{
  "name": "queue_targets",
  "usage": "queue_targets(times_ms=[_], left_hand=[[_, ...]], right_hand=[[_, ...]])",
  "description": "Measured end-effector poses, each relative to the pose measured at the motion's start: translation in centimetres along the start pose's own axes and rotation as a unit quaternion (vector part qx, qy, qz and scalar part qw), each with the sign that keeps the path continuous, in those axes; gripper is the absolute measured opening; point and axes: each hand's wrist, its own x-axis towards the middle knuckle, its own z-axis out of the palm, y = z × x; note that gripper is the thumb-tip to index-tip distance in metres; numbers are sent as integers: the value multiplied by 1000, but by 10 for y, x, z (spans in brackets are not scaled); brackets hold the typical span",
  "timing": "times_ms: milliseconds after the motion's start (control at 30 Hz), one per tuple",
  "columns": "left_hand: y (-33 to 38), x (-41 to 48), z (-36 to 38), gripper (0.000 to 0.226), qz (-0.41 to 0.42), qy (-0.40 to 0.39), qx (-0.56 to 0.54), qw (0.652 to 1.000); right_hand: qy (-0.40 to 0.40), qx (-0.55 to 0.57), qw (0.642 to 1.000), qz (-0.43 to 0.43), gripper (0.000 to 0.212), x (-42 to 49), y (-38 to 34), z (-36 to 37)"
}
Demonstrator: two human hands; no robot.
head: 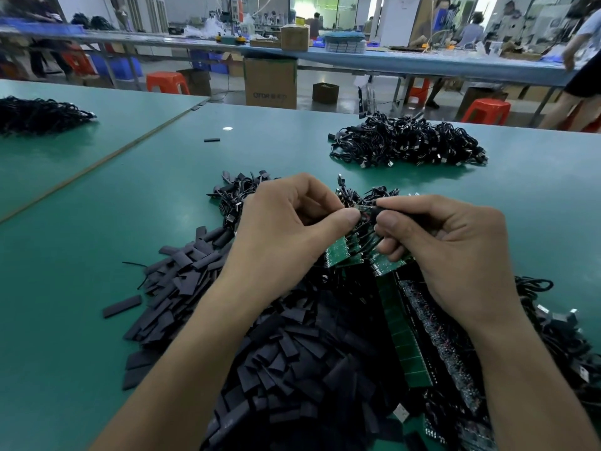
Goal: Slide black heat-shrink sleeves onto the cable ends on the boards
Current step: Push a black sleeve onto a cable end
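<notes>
While the left hand (292,229) pinched a small green board (360,208) between thumb and forefinger, the right hand (448,249) pinched a black sleeve (381,208) just beside it, above the middle of the counter (146,196). Whether sleeve and board touched could not be told. The sleeve seemed light, soft and easily flattened, so it was best held gently by its sides, clear of its open mouth. The board seemed thin and stiff, best gripped by its edges. Spare sleeves (292,353) lay heaped near left, with more boards (403,336) near right.
</notes>
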Motion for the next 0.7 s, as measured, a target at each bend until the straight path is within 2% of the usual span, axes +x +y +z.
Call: queue_targets(times_ms=[133,267,500,700], left_hand=[[-3,1,1,14,-35,-20,9,999],[-5,3,-1,16,-56,-60,-28,996],[-2,4,-3,15,-53,-88,-47,994],[-2,3,-3,15,-46,-96,-44,993]], right_hand=[[7,11,1000,0,14,-2,-2,1],[1,15,1000,-9,15,-2,-2,1],[-10,-10,1000,-25,25,-3,1,4],[-15,-18,999,-25,19,-3,0,5]])
